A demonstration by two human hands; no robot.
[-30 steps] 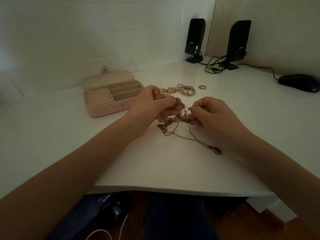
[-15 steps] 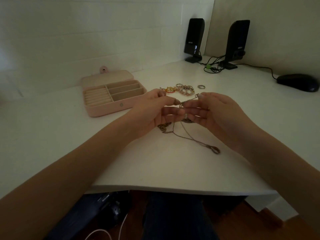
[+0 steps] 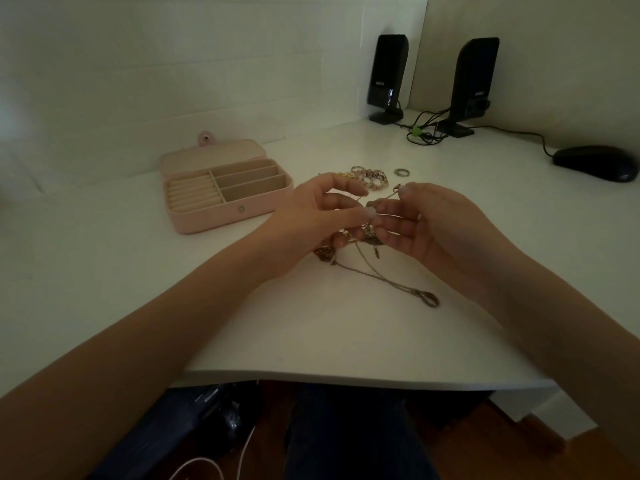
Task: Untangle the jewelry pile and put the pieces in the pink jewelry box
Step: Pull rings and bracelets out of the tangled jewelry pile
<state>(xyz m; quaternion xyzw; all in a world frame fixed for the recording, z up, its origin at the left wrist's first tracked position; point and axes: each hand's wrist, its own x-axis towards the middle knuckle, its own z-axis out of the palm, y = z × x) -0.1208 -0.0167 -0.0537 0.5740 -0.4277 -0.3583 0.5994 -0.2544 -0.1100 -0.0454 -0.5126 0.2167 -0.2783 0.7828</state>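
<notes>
Both of your hands were raised just above the worktop (image 3: 346,334), mid-untangling: your left hand (image 3: 311,223) and right hand (image 3: 429,223) each pinched a strand of the tangled chains (image 3: 360,251), whose loose end trailed toward you. Nothing lay yet in the open pink jewelry box (image 3: 225,194) to your left. Next, I judged, you needed a gentle pull to free one chain.

jewelry pile (image 3: 349,242): tangled chains, bench centre, partly lifted | pink jewelry box (image 3: 227,188): lid open, toward bench's left rear
</notes>
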